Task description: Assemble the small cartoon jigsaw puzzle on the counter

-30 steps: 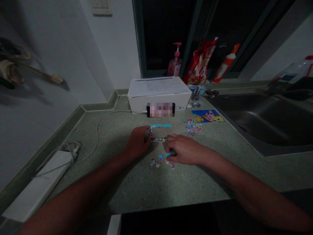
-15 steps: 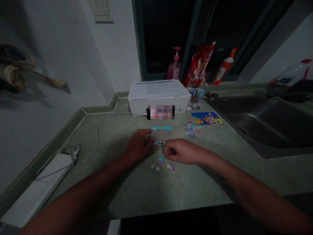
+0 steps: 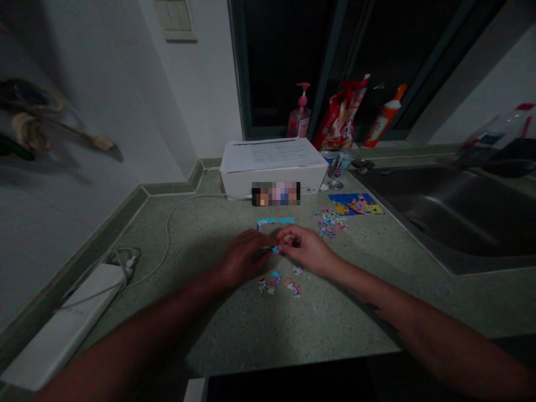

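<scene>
My left hand (image 3: 245, 258) and my right hand (image 3: 305, 247) meet low over the counter. Between their fingertips shows a small blue puzzle piece (image 3: 276, 250), with fingers of both hands closed at it. Just beyond lies a joined light-blue strip of puzzle pieces (image 3: 276, 221), with a short side running down at its left end. My left hand covers part of the assembled pieces. Nearer me rest small groups of loose puzzle pieces (image 3: 268, 286), and more loose pieces (image 3: 294, 286) lie beside them.
A pile of puzzle pieces (image 3: 330, 222) lies at the right, by a colourful picture card (image 3: 355, 204). Behind stand a phone (image 3: 276, 194) with a cable and a white box (image 3: 272, 162). The sink (image 3: 419, 212) is right; a power strip (image 3: 62, 329) lies left.
My right hand has moved up and left to meet my left hand, which shifted slightly right and down. A blue piece now shows between them, and a loose piece shows where my right hand was.
</scene>
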Motion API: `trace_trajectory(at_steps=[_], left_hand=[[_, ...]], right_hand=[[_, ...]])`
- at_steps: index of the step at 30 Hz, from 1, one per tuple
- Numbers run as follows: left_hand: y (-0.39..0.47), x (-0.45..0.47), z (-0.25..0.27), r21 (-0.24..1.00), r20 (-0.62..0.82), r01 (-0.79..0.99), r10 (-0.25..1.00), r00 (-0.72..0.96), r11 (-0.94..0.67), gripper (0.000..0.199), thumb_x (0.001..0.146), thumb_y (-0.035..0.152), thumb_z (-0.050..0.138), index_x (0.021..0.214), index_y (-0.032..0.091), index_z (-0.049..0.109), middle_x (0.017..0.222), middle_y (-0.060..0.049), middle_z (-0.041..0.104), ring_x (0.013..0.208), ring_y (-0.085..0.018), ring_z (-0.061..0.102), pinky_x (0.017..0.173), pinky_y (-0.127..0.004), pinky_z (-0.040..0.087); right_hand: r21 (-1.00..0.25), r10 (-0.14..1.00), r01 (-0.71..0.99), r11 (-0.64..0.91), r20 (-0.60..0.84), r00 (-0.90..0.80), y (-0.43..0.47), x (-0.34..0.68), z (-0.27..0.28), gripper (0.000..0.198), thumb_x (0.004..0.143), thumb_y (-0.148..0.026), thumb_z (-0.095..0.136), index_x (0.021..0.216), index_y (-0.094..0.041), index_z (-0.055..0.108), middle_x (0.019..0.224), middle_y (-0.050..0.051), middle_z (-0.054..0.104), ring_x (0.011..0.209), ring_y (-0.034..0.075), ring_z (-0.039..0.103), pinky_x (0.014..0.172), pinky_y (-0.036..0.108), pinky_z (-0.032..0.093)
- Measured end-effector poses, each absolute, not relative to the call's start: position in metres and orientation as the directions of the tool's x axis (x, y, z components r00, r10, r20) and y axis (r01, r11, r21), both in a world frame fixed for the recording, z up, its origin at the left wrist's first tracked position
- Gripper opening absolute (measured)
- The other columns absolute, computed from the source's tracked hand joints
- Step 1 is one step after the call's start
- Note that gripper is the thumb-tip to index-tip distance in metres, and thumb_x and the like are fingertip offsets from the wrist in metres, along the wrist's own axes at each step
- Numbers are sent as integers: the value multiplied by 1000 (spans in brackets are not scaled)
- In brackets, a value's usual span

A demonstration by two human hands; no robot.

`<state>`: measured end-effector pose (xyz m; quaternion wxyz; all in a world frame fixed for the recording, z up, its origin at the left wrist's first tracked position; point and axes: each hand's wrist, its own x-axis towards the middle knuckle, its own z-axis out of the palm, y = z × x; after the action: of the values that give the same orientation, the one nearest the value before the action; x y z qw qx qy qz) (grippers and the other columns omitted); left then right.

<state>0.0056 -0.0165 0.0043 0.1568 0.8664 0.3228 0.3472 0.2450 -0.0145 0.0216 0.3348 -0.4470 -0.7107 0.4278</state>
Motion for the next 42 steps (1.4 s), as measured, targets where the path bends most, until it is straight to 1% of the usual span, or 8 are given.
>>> trace_trajectory(at_steps=[7,15,17,20,25,28,33,42], left_hand=[[-18,5,9,496,521,396,630,576,-772,23,105,24,62,126,26,73,120,-7,81,113,-25,75,101,-45,62],[-13,6,1,445,600,346,562,570,-826,23,104,21,65,125,25,72,113,-6,81,105,-23,77,95,-41,63],[-12,6,1,442,606,366,573,551,-819,21,104,21,65,123,25,73,112,-5,82,105,-23,77,94,-41,63],[-12,5,1,451,621,402,604,500,-797,16,103,22,67,117,25,74,109,-5,82,102,-23,78,93,-41,64],[-13,6,4,486,608,438,653,452,-756,14,102,24,67,113,26,75,108,-4,82,102,-23,78,93,-43,65],[-15,5,7,506,600,432,664,446,-747,13,103,26,67,113,27,75,109,-5,82,103,-24,78,94,-44,65],[-16,4,8,529,563,447,692,451,-721,11,102,27,69,111,27,75,109,-6,82,104,-25,78,95,-46,65],[-16,5,8,516,570,456,688,450,-726,15,99,23,69,111,27,75,109,-5,82,103,-24,78,93,-44,65]], right_hand=[[-904,921,352,242,100,-377,-15,243,20,18,91,-11,72,106,-21,71,89,2,76,80,19,71,76,33,55],[-906,911,312,287,158,-380,-14,243,14,17,92,-13,70,106,-22,73,87,0,75,77,18,69,73,33,54],[-875,903,346,337,197,-382,-15,243,15,16,94,-13,69,105,-23,73,89,1,75,78,18,69,73,33,54],[-776,861,420,470,298,-413,-18,244,21,13,93,-16,74,104,-24,72,97,3,74,86,21,70,79,37,57],[-614,764,463,640,441,-471,-20,246,27,19,95,-19,77,111,-25,70,119,9,74,114,26,72,99,45,59],[-569,747,486,664,462,-478,-20,247,26,19,97,-20,77,114,-26,70,125,11,74,121,28,71,105,49,59],[-533,747,524,665,468,-472,-19,247,23,18,98,-21,76,114,-27,70,128,10,74,121,27,72,104,49,60],[-477,712,530,701,510,-482,-19,247,23,20,96,-20,75,114,-27,71,129,10,74,123,28,71,105,50,61]])
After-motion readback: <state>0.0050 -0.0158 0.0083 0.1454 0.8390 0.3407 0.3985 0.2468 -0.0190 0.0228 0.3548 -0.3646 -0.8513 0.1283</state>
